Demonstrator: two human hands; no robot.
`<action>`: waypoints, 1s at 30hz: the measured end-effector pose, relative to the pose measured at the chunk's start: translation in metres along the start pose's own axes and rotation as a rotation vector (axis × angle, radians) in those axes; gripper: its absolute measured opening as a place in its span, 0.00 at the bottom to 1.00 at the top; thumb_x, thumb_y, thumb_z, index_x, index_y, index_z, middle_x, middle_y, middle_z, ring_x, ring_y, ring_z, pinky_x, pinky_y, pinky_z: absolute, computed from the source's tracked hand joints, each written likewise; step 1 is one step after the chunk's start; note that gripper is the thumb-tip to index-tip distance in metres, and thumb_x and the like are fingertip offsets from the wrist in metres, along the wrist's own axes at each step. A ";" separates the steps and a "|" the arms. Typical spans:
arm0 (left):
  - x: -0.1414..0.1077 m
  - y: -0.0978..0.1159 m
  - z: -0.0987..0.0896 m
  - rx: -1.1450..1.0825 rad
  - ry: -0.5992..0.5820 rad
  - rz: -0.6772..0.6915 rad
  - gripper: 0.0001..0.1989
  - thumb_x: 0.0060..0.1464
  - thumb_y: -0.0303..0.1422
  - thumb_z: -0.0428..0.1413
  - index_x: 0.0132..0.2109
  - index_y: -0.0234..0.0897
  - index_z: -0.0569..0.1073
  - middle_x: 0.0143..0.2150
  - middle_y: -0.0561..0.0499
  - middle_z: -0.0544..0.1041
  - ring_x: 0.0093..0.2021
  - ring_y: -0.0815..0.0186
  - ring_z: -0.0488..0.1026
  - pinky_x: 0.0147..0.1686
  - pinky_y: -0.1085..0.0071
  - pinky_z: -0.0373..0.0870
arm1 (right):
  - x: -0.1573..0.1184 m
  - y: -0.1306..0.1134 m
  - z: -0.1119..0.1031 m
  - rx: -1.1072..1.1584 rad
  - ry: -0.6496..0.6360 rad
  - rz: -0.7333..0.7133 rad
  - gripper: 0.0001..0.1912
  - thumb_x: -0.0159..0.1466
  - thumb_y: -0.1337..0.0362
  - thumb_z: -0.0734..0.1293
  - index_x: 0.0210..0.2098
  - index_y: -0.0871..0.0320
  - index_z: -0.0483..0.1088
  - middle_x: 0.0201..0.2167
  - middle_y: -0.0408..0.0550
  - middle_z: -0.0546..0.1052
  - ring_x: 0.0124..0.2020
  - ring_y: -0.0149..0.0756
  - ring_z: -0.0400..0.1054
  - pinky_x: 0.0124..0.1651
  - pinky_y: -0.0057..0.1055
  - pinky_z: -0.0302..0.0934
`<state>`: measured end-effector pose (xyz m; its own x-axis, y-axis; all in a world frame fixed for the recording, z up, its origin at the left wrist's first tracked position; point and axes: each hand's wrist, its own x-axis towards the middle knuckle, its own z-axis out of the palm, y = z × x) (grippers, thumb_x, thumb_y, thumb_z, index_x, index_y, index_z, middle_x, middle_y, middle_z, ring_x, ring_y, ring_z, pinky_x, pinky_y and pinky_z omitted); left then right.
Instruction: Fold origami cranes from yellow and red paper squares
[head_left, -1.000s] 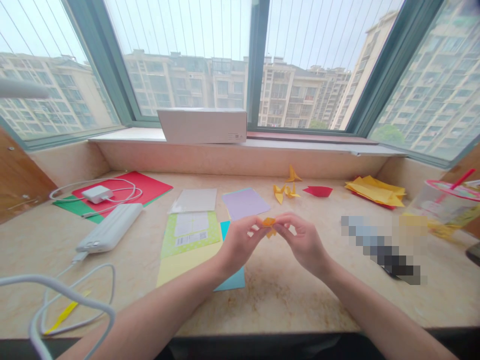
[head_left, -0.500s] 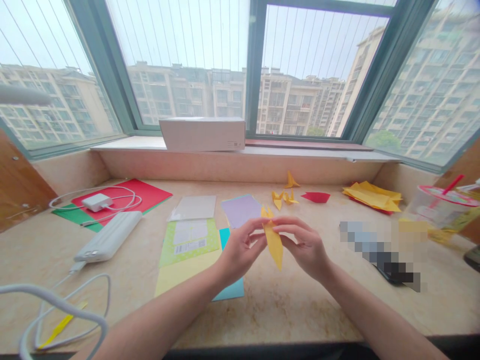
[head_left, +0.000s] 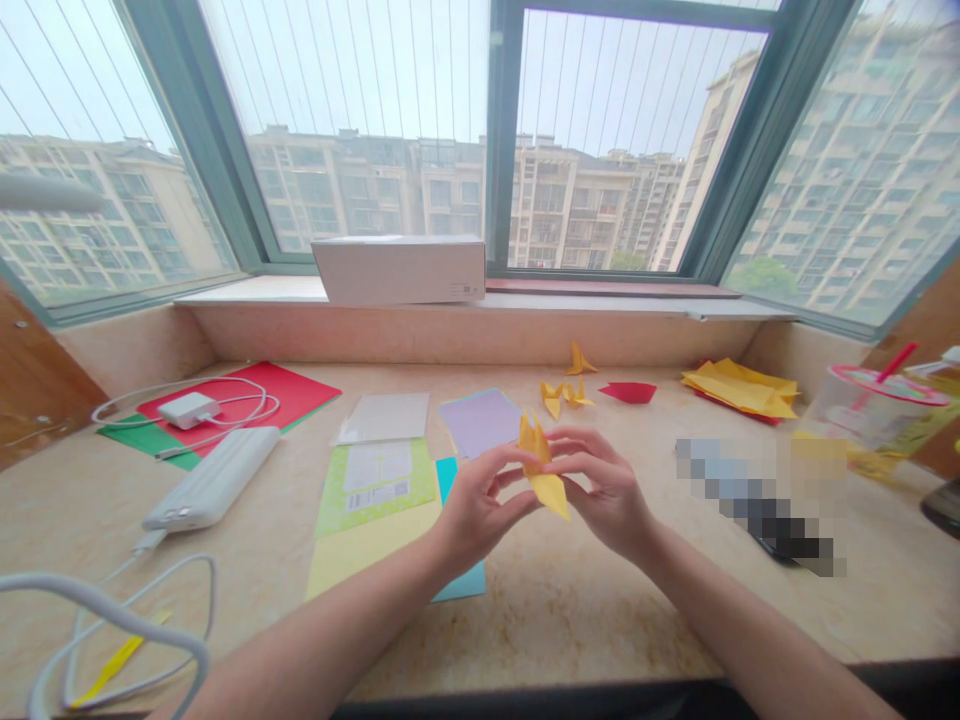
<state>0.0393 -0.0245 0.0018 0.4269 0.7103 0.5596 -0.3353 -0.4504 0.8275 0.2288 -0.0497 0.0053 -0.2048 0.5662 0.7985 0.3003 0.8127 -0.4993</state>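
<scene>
A folded piece of yellow paper [head_left: 550, 492] is held between both hands above the table, its broad pointed end toward me and narrower points standing up at the far end. My left hand [head_left: 484, 505] pinches its left side with thumb and fingers. On the right side, my right hand [head_left: 606, 490] grips it near the middle. Small folded yellow papers [head_left: 553, 398] lie beyond the hands, with a red folded paper [head_left: 630, 392] to their right. Fingertips hide part of the held paper's middle.
Left are a white power bank [head_left: 214, 480], cables and red paper [head_left: 300, 392]. Purple paper [head_left: 480, 420] and a green patterned packet [head_left: 375, 485] lie nearer the middle. Yellow sheets [head_left: 742, 388], a lidded cup [head_left: 862, 410] and a blurred dark object [head_left: 772, 520] are right.
The yellow paper has tilted between my fingers, so its near end looks shorter and its far points show more. My right fingers have shifted slightly upward. The view has moved a little.
</scene>
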 end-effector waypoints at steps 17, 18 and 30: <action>-0.001 0.010 0.002 0.367 0.150 -0.033 0.11 0.61 0.37 0.58 0.36 0.33 0.79 0.35 0.46 0.83 0.36 0.62 0.80 0.39 0.69 0.75 | 0.000 -0.012 0.024 0.358 0.157 0.374 0.06 0.64 0.61 0.71 0.39 0.53 0.71 0.50 0.49 0.71 0.47 0.38 0.73 0.53 0.39 0.68; -0.001 0.009 0.002 0.362 0.151 -0.043 0.11 0.61 0.37 0.57 0.36 0.33 0.78 0.36 0.46 0.83 0.37 0.62 0.80 0.39 0.69 0.75 | 0.000 -0.011 0.026 0.405 0.178 0.405 0.09 0.64 0.61 0.72 0.41 0.52 0.69 0.50 0.48 0.72 0.45 0.37 0.74 0.51 0.38 0.70; 0.001 0.010 0.005 0.161 0.155 -0.188 0.17 0.59 0.39 0.61 0.51 0.33 0.74 0.44 0.41 0.82 0.43 0.59 0.80 0.43 0.65 0.77 | 0.001 -0.007 0.027 0.242 0.171 0.398 0.12 0.62 0.60 0.73 0.45 0.53 0.75 0.39 0.48 0.78 0.37 0.36 0.74 0.43 0.36 0.72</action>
<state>0.0411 -0.0310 0.0108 0.3311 0.8584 0.3919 -0.1197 -0.3738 0.9198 0.2013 -0.0514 0.0002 0.0435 0.8247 0.5639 0.0951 0.5585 -0.8240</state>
